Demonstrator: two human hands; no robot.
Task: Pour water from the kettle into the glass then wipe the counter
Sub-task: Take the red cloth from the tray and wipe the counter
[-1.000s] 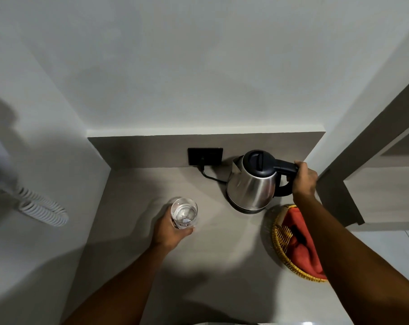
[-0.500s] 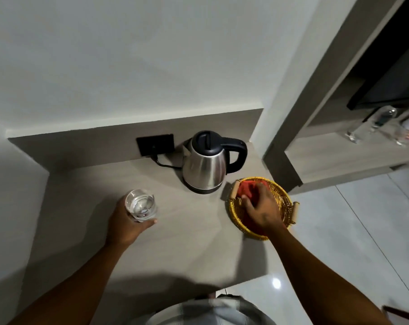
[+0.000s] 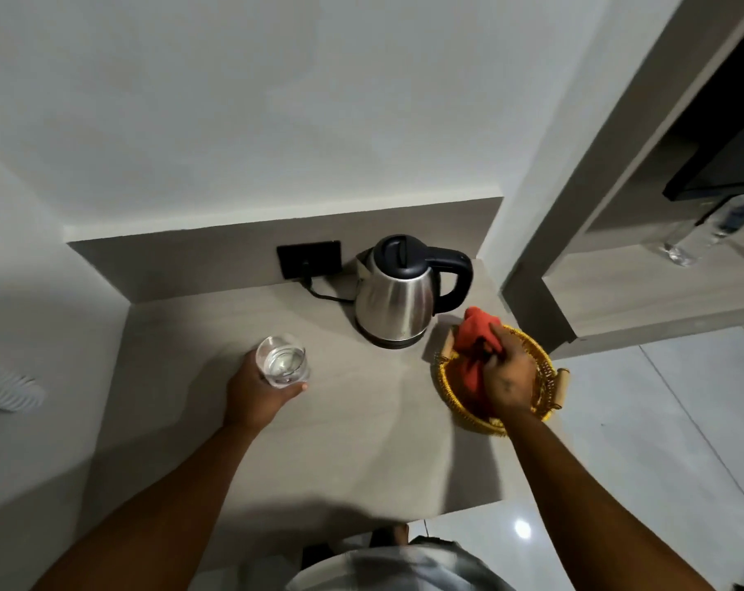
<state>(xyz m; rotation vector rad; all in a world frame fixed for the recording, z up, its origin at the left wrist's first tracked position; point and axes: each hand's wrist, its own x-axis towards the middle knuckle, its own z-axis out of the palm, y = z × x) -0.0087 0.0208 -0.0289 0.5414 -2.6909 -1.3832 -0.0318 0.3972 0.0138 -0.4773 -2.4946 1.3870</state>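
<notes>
While the right hand [image 3: 508, 379] clenches a red cloth [image 3: 474, 334] inside the yellow wicker basket [image 3: 545, 377] at the counter's right edge, the left hand [image 3: 255, 392] wraps around a clear glass [image 3: 282, 360] holding water, upright on the counter [image 3: 361, 441] left of centre. The steel kettle [image 3: 398, 300] sits upright on its base near the back right corner, just beside the basket, handle to the right, cord running to a black wall socket [image 3: 309, 258].

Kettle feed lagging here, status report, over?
Left hand holds glass. Right hand grips red cloth in basket. Kettle parked upright. Counter unobstructed.
</notes>
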